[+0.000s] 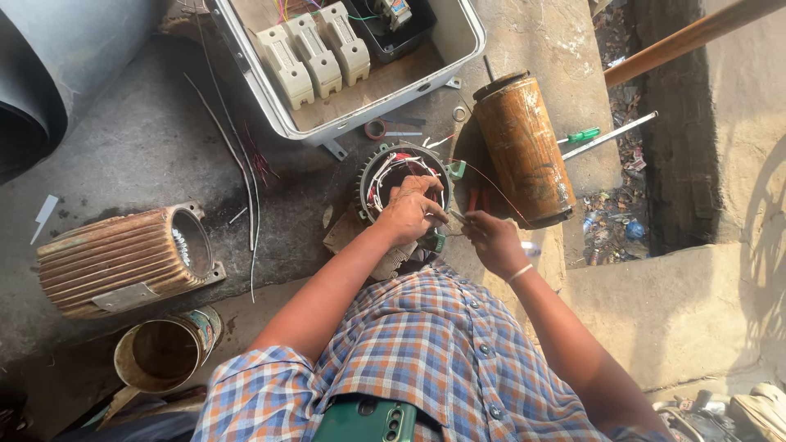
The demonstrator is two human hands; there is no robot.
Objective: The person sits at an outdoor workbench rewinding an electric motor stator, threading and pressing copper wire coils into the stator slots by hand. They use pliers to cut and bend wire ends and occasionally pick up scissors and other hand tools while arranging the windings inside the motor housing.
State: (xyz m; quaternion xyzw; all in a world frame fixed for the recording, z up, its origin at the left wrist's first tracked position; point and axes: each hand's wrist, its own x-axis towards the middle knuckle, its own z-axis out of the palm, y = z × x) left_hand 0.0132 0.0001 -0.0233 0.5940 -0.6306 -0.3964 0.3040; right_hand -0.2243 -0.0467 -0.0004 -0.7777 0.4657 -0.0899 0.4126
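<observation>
A round finned motor stator (378, 168) with white and red windings inside stands open-end up on the concrete floor. My left hand (412, 210) rests over its near rim, fingers curled on the windings and a thin wire. My right hand (494, 240) is just right of the stator, fingers pinched on a thin copper wire (499, 194) that arcs up toward the rusty cylinder. A small metal tool tip shows between the two hands.
A rusty cylinder (524, 147) lies right of the stator, with a green-handled screwdriver (583, 135) and metal rod (610, 135) behind it. An open grey electrical box (278, 115) sits beyond. A ribbed motor housing (123, 260) and a tin can (164, 352) lie left. A debris-filled gap (655, 164) drops at right.
</observation>
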